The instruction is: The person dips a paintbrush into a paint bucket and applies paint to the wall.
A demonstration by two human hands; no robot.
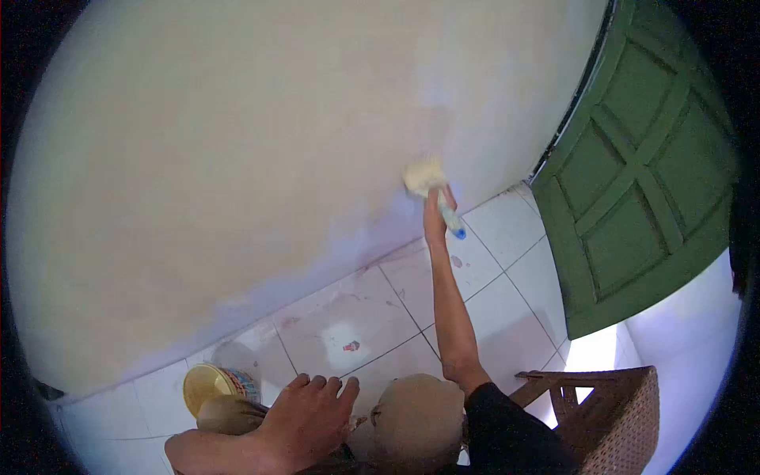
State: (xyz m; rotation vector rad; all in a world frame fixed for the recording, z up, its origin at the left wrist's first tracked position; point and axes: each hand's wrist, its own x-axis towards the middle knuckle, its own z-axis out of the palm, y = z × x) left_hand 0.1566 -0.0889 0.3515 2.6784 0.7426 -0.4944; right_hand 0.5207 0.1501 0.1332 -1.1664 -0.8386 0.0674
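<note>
My right hand (438, 207) is closed on the pale handle, blue at its end, of a wide paint brush (424, 176). Its cream-coated head lies against the lower part of the wall (261, 158), where cream paint borders a bluish-white strip near the floor. Bent and holding nothing visible, my left hand (315, 412) rests near my knee with its fingers a little apart. A round paint bucket (207, 388) with a cream-stained inside and a printed side stands on the floor, left of that hand.
A green panelled door (633, 166) stands at the right. Below it is a brown woven chair or stool (625, 419), close to my right arm. White floor tiles (348, 317) with several stains run along the wall base. My knees are at the bottom.
</note>
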